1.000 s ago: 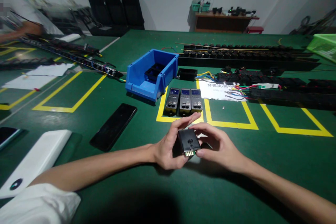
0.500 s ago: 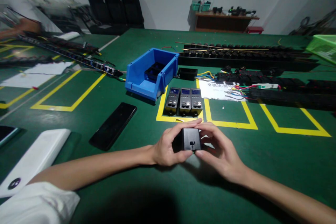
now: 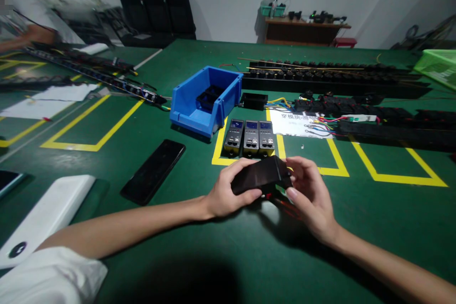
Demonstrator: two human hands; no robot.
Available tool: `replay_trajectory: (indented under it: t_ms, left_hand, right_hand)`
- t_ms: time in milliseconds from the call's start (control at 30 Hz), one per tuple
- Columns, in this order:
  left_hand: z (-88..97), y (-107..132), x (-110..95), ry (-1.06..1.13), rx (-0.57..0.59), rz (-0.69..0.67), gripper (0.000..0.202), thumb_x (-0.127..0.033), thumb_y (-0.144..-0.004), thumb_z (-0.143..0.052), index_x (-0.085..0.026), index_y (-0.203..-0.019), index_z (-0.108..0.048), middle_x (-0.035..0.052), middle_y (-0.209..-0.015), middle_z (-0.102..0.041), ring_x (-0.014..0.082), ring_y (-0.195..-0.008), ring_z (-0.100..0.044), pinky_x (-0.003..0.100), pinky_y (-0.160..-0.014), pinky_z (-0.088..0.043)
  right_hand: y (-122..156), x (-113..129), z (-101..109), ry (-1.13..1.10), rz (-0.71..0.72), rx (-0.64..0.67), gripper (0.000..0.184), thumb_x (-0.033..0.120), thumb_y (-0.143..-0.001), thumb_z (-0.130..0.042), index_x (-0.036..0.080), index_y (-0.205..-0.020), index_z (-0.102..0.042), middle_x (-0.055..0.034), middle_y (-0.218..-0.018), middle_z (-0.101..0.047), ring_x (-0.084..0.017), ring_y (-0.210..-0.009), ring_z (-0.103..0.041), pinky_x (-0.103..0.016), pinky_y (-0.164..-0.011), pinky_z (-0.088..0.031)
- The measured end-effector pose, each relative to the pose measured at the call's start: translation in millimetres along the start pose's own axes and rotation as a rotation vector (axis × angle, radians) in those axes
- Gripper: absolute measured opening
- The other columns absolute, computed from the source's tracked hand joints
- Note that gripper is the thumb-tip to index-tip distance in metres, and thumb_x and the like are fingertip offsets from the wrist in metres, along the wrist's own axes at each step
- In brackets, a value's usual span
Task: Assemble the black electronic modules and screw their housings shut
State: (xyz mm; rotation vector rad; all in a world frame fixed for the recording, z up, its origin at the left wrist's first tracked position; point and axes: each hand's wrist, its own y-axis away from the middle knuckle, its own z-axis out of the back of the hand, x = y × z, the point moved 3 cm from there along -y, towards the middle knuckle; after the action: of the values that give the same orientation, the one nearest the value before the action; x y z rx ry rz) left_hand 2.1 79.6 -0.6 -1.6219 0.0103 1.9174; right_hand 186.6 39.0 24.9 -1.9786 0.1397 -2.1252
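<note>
A small black module (image 3: pixel 259 177) is held just above the green table (image 3: pixel 320 256) between both hands. My left hand (image 3: pixel 224 194) grips its left end with thumb below and fingers over the top. My right hand (image 3: pixel 309 190) pinches its right end, and something red shows under the module. Beyond the hands, three grey modules (image 3: pixel 250 136) with small screens stand side by side in a yellow-taped box.
A blue bin (image 3: pixel 204 99) with black parts stands behind the modules. A black phone (image 3: pixel 154 171) and a white power bank (image 3: pixel 46 216) lie at the left. Long black power strips (image 3: pixel 335 80) and wires fill the back right. Another person works at the far left.
The black module has been turned from end-on to lying lengthwise, its broad dark side now facing up. Both hands shifted slightly up and right with it.
</note>
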Motion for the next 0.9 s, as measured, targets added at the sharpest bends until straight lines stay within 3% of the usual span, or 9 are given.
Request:
replay_trajectory:
  t_ms: [133, 300, 567, 900]
  left_hand:
    - [0.7, -2.9, -8.1, -0.102, -0.059, -0.054, 0.052, -0.03, -0.071, -0.074, -0.021, -0.118, -0.054, 0.0081, -0.111, -0.059, 0.0242, -0.103, -0.058, 0.039, -0.093, -0.047]
    - [0.4, -2.6, -3.2, -0.11, -0.172, 0.033, 0.05, -0.03, -0.069, -0.077, -0.021, -0.112, -0.052, 0.0061, -0.108, -0.058, 0.0224, -0.102, -0.058, 0.037, -0.091, -0.047]
    - [0.4, -2.4, 0.6, -0.049, -0.23, 0.006, 0.052, -0.028, -0.068, -0.079, -0.021, -0.11, -0.049, 0.006, -0.108, -0.057, 0.0215, -0.102, -0.057, 0.037, -0.092, -0.046]
    - [1.7, -1.2, -2.7, -0.082, -0.204, -0.077, 0.054, -0.025, -0.069, -0.077, -0.02, -0.114, -0.048, 0.0064, -0.109, -0.055, 0.0207, -0.102, -0.056, 0.035, -0.089, -0.048]
  right_hand:
    - [-6.1, -8.4, 3.0, 0.082, 0.009, 0.091, 0.056, 0.035, -0.082, -0.067, 0.028, -0.132, -0.042, -0.0102, -0.132, -0.049, -0.026, -0.118, -0.052, -0.036, -0.088, -0.053]
    - [-16.2, -15.6, 8.2, 0.147, 0.006, 0.126, 0.049, 0.029, -0.083, -0.067, 0.026, -0.128, -0.048, -0.01, -0.128, -0.052, -0.024, -0.111, -0.057, -0.037, -0.088, -0.053]
    - [-14.8, -17.9, 7.0, 0.217, 0.025, 0.131, 0.05, 0.028, -0.085, -0.064, 0.024, -0.131, -0.045, -0.0112, -0.126, -0.056, -0.024, -0.108, -0.061, -0.038, -0.089, -0.054]
    - [-11.6, -23.0, 7.6, 0.196, 0.02, 0.105, 0.048, 0.03, -0.087, -0.062, 0.025, -0.132, -0.045, -0.0105, -0.13, -0.055, -0.024, -0.116, -0.056, -0.038, -0.091, -0.052]
